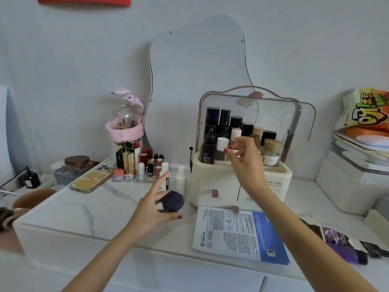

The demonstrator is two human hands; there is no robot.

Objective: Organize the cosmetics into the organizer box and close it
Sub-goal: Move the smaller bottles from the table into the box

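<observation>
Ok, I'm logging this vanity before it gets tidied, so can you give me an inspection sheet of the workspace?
Surface: white marble-look tabletop.
Job's things: cream organizer box, clear lid raised, bottles inside; two white bottles beside it.
Clutter: sheet mask packet, phone, lipstick rack, purple sachet.
Hands: left hand grips a dark purple jar; right hand pinches a small brown bottle over the box.
Cables: black charger plugged at far left.
Surroundings: wavy mirror, snack bag.
</observation>
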